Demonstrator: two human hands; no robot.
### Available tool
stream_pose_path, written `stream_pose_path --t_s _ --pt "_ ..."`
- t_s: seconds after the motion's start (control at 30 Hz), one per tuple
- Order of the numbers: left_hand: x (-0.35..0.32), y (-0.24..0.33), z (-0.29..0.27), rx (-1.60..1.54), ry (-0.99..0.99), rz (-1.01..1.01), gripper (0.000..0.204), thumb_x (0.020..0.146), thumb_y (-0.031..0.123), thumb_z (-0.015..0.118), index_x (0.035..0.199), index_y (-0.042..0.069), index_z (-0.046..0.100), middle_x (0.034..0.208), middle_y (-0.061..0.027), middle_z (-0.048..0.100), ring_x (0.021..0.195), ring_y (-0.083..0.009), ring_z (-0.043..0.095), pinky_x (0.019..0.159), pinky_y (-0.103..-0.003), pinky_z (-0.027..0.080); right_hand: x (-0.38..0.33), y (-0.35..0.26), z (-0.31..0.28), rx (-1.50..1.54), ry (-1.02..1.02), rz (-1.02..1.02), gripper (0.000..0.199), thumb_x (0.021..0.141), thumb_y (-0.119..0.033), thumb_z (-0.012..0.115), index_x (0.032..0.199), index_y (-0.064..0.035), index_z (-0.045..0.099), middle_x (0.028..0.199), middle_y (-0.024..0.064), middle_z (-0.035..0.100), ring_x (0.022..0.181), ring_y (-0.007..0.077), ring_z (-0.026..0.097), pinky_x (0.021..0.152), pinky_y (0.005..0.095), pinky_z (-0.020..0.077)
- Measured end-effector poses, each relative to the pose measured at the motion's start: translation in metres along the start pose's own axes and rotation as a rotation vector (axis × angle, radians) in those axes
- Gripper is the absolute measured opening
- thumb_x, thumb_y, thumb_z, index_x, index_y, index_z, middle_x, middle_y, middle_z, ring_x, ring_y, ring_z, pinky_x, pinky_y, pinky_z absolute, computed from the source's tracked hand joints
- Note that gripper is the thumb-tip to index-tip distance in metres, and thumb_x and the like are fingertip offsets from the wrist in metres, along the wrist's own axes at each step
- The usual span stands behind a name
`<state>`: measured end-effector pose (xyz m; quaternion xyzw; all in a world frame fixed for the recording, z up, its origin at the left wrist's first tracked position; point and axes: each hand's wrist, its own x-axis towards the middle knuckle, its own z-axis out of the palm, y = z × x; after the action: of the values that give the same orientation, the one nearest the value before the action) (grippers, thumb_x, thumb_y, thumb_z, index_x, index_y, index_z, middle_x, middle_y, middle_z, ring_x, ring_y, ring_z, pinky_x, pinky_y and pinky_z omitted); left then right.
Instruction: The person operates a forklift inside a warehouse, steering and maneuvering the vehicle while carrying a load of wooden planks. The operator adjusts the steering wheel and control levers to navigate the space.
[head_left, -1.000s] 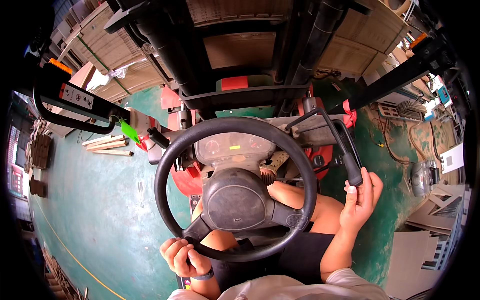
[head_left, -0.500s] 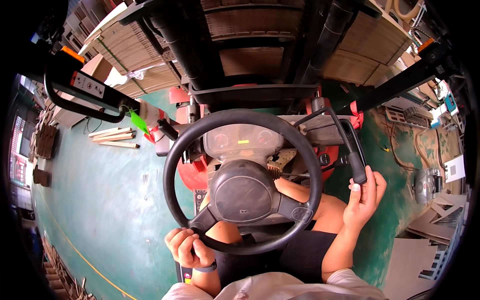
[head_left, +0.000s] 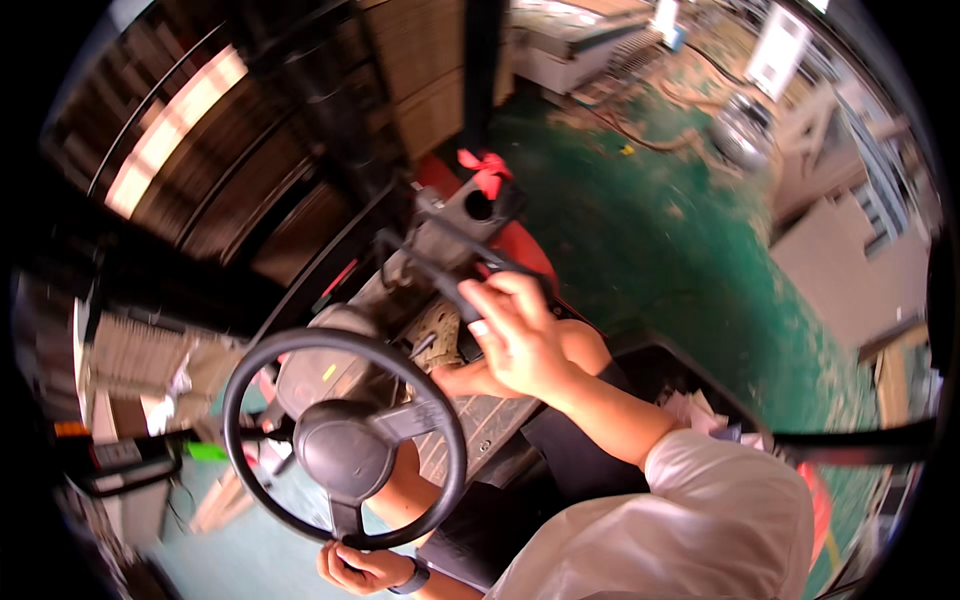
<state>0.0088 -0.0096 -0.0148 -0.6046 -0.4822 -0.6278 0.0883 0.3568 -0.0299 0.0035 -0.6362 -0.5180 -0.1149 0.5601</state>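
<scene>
My left hand (head_left: 362, 567) is closed on the lower rim of a black three-spoke steering wheel (head_left: 252, 362), a dark band at its wrist. My right hand (head_left: 520, 340) is at the end of a black control lever (head_left: 440, 275), its fingers against the handle and partly covering it. Behind the wheel is a dusty instrument panel (head_left: 312, 378) with a small yellow label. The picture is somewhat smeared by motion, so the right hand's exact hold is hard to see.
Beyond the dash rise the dark mast bars (head_left: 325, 95) of a forklift, with stacked brown boards (head_left: 420, 100) behind. A red ribbon (head_left: 486, 172) hangs on a post. To the right lie flat panels (head_left: 850, 265), cables and a silver machine (head_left: 742, 130) on the green floor.
My view has swung to the right, so the wheel and mast now appear left and tilted. My left hand stays on the wheel rim and my right hand stays at the lever.
</scene>
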Motion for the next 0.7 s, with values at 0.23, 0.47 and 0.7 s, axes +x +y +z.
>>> stream_pose_path --t_s 0.23,0.47,0.7 --pt "-0.01 0.013 -0.012 -0.017 -0.119 -0.024 0.028 0.104 0.02 0.065 0.095 -0.006 0.067 0.093 -0.0182 0.066 0.087 -0.0328 0.061 0.086 -0.045 0.051 -0.031 0.007 -0.004 0.203 0.007 0.026 0.059 0.084 0.01 0.069 0.142 -0.0002 0.059 0.132 0.0168 0.05 0.086 0.0231 0.065 0.077 0.0336 0.0571" --pt "-0.028 0.032 -0.027 -0.062 -0.198 0.044 0.027 0.1 0.019 0.067 0.09 -0.006 0.066 0.091 -0.0201 0.063 0.083 -0.0356 0.057 0.079 -0.049 0.049 -0.05 0.003 -0.019 0.104 0.006 -0.031 0.054 0.09 -0.004 0.069 0.143 -0.0017 0.059 0.143 0.0178 0.054 0.115 0.0327 0.065 0.097 0.0415 0.0554" --pt "-0.055 0.107 -0.012 0.013 -0.435 0.069 0.004 0.086 -0.003 0.06 0.089 -0.002 0.061 0.103 -0.0182 0.058 0.096 -0.0355 0.056 0.088 -0.051 0.046 -0.052 0.013 -0.038 0.085 -0.134 -0.102 0.057 0.088 -0.011 0.069 0.143 -0.0019 0.058 0.155 0.0171 0.048 0.107 0.032 0.067 0.093 0.0435 0.0544"
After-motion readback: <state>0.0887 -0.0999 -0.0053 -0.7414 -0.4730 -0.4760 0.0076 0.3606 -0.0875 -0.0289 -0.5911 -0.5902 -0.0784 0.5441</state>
